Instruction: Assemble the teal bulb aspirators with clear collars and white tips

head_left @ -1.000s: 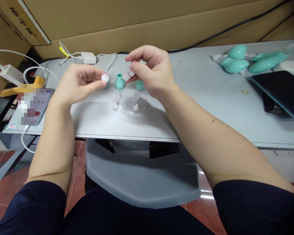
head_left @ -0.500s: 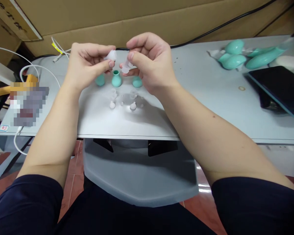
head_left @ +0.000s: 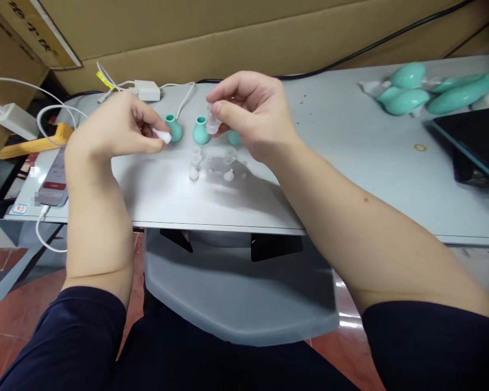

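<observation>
White pc (head_left: 162, 136) pinched, L hand (head_left: 124, 126), now lower, nr teal vase (head_left: 175, 131); clear pc (head_left: 212, 125) gripped, R hand (head_left: 253, 115)

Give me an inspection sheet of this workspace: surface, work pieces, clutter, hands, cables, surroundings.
Surface: light grey tabletop, a small tan ring lying on it.
Work pieces: three teal vases, one partly behind the right hand; translucent cups and small white pieces in front.
Clutter: smartphone left; dark-screened device and glossy teal items right.
Hands: left hand pinches a white part by the leftmost vase, contact unclear; right hand holds a translucent part.
Cables: white cables left; black cable at the back.
Surroundings: cardboard behind, red floor tiles below.
</observation>
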Motion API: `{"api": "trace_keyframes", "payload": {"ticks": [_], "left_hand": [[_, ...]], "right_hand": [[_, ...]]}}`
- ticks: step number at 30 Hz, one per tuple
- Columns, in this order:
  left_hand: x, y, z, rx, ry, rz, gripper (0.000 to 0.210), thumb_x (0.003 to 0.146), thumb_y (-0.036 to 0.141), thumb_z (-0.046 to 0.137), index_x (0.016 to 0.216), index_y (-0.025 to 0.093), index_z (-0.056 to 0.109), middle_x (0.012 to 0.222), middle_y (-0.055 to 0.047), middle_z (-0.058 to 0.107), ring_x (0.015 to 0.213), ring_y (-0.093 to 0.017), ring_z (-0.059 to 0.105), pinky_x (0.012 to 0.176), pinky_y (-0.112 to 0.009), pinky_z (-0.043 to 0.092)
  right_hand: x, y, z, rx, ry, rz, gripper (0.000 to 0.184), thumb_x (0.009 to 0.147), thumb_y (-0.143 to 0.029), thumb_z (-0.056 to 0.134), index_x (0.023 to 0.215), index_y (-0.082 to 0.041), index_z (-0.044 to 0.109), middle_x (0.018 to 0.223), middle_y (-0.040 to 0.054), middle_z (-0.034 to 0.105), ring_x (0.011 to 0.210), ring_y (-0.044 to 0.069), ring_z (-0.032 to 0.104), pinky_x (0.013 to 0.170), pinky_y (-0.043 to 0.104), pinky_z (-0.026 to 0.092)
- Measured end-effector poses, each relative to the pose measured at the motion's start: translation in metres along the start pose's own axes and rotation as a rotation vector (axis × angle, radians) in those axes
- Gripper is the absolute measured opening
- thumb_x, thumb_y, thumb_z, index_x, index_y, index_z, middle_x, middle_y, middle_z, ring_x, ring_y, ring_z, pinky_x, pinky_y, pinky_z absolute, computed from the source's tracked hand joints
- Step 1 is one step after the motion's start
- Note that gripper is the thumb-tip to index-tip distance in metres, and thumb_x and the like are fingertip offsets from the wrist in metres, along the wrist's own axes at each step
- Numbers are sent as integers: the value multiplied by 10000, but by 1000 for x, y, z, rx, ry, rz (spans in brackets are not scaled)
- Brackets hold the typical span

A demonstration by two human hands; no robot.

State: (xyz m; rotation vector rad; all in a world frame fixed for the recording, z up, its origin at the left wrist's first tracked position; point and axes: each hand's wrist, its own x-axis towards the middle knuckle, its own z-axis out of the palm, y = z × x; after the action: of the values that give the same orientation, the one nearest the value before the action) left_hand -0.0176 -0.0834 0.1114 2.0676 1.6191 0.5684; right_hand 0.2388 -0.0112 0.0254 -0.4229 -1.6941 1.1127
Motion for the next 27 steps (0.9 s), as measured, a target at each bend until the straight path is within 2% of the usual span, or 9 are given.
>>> {"api": "trace_keyframes", "payload": {"ticks": [5, 9, 12, 16, 19, 21, 23, 25, 27], "left_hand": [[9, -3, 2, 231, -229, -121, 336, 736, 502, 852, 935, 238, 914, 861, 2, 834, 841, -248, 732, 830, -373, 550], [21, -19, 8, 319, -317, -143, 355, 722, 510, 839, 974, 274, 923, 913, -6, 864, 875, -286, 766, 890, -402, 560], [23, -24, 8, 343, -312, -164, 372, 718, 524, 849, 996, 289, 925, 943, -14, 871, 903, -303, 778, 899, -408, 563], [16, -18, 3, 327, -290, -173, 474, 699, 596, 934, 1044, 272, 912, 893, -18, 846, 869, -291, 763, 823, -384, 544], [11, -15, 0, 270, -187, -144, 455, 772, 648, 926, 983, 248, 872, 869, -16, 819, 789, -236, 694, 751, -373, 496], [12, -19, 2, 260, -23, -100, 512, 806, 715, 902, 973, 234, 843, 875, -20, 794, 767, -197, 625, 730, -370, 455], [17, -26, 8, 235, 125, -59, 644, 748, 786, 929, 1058, 228, 847, 932, -26, 794, 779, -180, 590, 728, -369, 442], [23, -32, 16, 183, 179, -25, 711, 709, 773, 953, 1157, 229, 857, 1000, -29, 814, 796, -180, 597, 738, -369, 454], [29, -35, 24, 153, 160, -14, 618, 745, 695, 930, 1150, 233, 866, 970, -21, 810, 780, -182, 602, 748, -377, 465]], "right_hand": [[-1, -5, 7, 69, 84, 62, 164, 916, -263, 920, 939, -267, 757, 771, -27, 685, 679, 188, 686, 651, 336, 614], [-1, -4, 16, 19, 78, 44, 215, 870, -38, 870, 927, -231, 795, 834, -17, 716, 759, 152, 691, 684, 263, 597], [-8, -5, 28, -69, -3, 41, 150, 946, -95, 884, 962, -231, 821, 994, 23, 774, 863, 176, 743, 758, 273, 633], [-15, -9, 38, -56, -78, 79, 60, 1029, -193, 858, 1020, -245, 829, 1039, 25, 791, 805, 174, 746, 748, 295, 649], [-9, -8, 30, 24, -3, 135, 94, 987, -222, 888, 967, -260, 804, 899, 1, 760, 753, 185, 731, 707, 304, 651], [-3, -5, 19, 92, 74, 157, 119, 935, -242, 917, 952, -269, 802, 843, -5, 737, 753, 198, 724, 721, 322, 666], [2, -1, 8, 153, 132, 193, 151, 907, -282, 934, 987, -271, 806, 835, -7, 732, 774, 201, 714, 757, 338, 677], [5, 3, 1, 197, 160, 226, 186, 920, -341, 940, 1007, -265, 794, 828, -7, 724, 811, 205, 715, 809, 354, 681], [4, 3, -2, 220, 161, 249, 191, 950, -382, 934, 993, -266, 789, 829, -2, 717, 847, 216, 733, 863, 375, 688]]}}
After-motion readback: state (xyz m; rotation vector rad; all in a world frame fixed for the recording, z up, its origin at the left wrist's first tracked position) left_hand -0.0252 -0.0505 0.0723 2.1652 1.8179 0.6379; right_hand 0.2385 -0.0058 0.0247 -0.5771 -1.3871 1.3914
